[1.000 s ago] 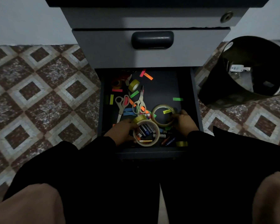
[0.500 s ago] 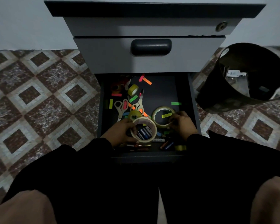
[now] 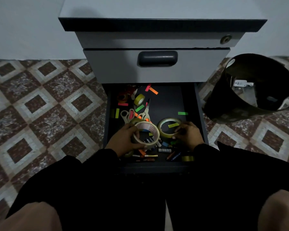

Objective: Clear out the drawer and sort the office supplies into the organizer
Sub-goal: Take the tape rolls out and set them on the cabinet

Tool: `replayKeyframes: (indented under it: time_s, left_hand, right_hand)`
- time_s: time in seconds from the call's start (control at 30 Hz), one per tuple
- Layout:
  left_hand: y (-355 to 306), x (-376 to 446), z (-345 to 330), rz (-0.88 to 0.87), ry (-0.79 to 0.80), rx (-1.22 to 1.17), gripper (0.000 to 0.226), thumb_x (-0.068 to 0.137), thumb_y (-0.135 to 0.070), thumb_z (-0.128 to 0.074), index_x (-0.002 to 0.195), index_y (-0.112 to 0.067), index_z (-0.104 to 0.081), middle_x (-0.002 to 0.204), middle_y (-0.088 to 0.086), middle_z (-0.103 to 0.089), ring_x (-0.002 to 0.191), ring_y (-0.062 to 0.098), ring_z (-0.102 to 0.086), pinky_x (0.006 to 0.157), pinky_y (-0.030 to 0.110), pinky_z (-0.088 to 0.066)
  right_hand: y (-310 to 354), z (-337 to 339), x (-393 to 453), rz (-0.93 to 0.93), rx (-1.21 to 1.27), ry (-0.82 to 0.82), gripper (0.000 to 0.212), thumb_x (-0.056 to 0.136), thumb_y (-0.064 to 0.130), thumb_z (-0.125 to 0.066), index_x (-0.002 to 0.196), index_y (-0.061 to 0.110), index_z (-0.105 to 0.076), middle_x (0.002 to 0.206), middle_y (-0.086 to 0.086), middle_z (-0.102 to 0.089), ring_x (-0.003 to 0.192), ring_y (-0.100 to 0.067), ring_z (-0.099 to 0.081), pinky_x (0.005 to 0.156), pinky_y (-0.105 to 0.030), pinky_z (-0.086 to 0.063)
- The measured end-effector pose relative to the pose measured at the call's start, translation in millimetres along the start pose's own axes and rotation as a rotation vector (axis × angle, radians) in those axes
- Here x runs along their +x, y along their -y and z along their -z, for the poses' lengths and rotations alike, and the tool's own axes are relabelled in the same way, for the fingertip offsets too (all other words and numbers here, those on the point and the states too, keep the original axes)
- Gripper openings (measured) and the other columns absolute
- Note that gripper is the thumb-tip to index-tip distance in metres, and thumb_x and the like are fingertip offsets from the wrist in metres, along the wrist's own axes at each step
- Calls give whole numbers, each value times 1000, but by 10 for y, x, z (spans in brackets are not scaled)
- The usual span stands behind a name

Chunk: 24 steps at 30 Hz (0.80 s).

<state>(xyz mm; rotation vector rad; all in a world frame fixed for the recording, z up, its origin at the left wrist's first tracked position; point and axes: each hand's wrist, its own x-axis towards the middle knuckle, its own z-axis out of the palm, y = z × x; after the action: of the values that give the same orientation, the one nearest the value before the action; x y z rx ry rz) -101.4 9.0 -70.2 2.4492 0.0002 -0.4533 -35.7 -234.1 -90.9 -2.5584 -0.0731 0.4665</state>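
The drawer point(image 3: 198, 114), the lowest of a grey pedestal cabinet point(image 3: 157, 39), stands pulled out at the centre of the frame and holds loose office supplies. The left hand point(image 3: 123, 141) has its fingers curled round a pale tape roll point(image 3: 146, 134), tilted and raised above the batteries point(image 3: 163, 150) lying at the lower edge of the drawer. The right hand point(image 3: 189, 135) pinches the near rim of a clear yellowish tape roll point(image 3: 169, 128), which appears to rest flat on the drawer floor with a yellow paper flag point(image 3: 173, 125) across its opening. Farther up in the drawer lie two pairs of scissors point(image 3: 144, 113), a small yellow tape roll point(image 3: 139, 99) and scattered coloured flags. A black waste bin point(image 3: 250, 90) leans at the right of the frame; no organizer is in view. Judged from this layout, the step in hand is removal of the two large tape rolls, with most of the contents not yet cleared. The next move calls for lifting both rolls straight up clear of the drawer walls, and the flag may fall as the right roll rises.
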Motion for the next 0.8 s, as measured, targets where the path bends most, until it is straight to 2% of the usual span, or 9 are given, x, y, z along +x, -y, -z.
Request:
replayKeyframes:
  time_s: [0.13, 0.23, 0.37, 0.5, 0.53, 0.67, 0.73, 0.8]
  left_hand:
    - [17, 20, -6, 5, -60, -55, 33, 71, -31, -79, 83, -17, -51, 104, 0, -48, 100, 18, -50, 84, 27, -39]
    - [40, 37, -21, 15, -116, -105, 32, 67, -27, -82, 79, -16, -55, 99, -3, -49, 98, 19, -53, 78, 24, -39]
    - [38, 62, -31, 24, -164, -174, 32, 66, -23, -84, 78, -15, -56, 107, -2, -50, 109, 18, -51, 85, 23, -40]
    - [4, 58, 26, 38, -203, -201, 32, 69, -26, -82, 85, -13, -58, 131, 5, -45, 123, 20, -44, 97, 27, -39]
    - [-12, 49, 54, 39, -211, -205, 32, 69, -27, -82, 86, -13, -58, 133, 6, -44, 123, 21, -44, 97, 26, -39]
    - [-152, -43, 240, 3, -284, -255, 29, 69, -23, -82, 82, -17, -57, 118, 6, -51, 109, 18, -50, 87, 22, -41]
    - [-206, -125, 361, -35, -341, -283, 29, 67, -22, -84, 75, -22, -55, 107, 5, -54, 100, 15, -52, 85, 25, -43]
    - [-233, -217, 497, -58, -372, -298, 33, 65, -23, -85, 71, -28, -53, 105, 5, -57, 99, 16, -55, 83, 25, -44]
  right_hand:
    - [15, -31, 4, 41, 16, 17, 25, 69, 5, -79, 93, 0, -71, 124, -16, -53, 107, -26, -57, 78, -6, -29]
    - [-11, -68, 5, 51, 30, 17, 24, 69, 5, -78, 92, 1, -71, 126, -15, -53, 108, -26, -57, 85, -11, -33]
    - [-27, -87, 24, 57, 81, -36, 23, 69, 2, -78, 92, 0, -71, 126, -15, -53, 114, -26, -53, 84, -8, -32]
    - [26, -7, 19, 69, 162, -96, 24, 67, 4, -79, 89, 0, -71, 124, -14, -54, 112, -29, -55, 96, -30, -44]
    - [56, 28, 10, 75, 177, -103, 24, 67, 4, -80, 89, 0, -71, 123, -14, -54, 112, -29, -55, 96, -31, -44]
    - [223, 209, -53, 111, 186, -161, 25, 66, 3, -81, 89, 0, -72, 119, -16, -56, 112, -27, -53, 82, -10, -32]
    - [309, 331, -112, 150, 219, -180, 24, 65, 2, -81, 88, 0, -72, 118, -16, -56, 112, -27, -54, 77, -5, -31]
    - [394, 463, -191, 204, 232, -178, 23, 66, 4, -81, 86, 1, -72, 119, -15, -57, 114, -26, -53, 81, -7, -34]
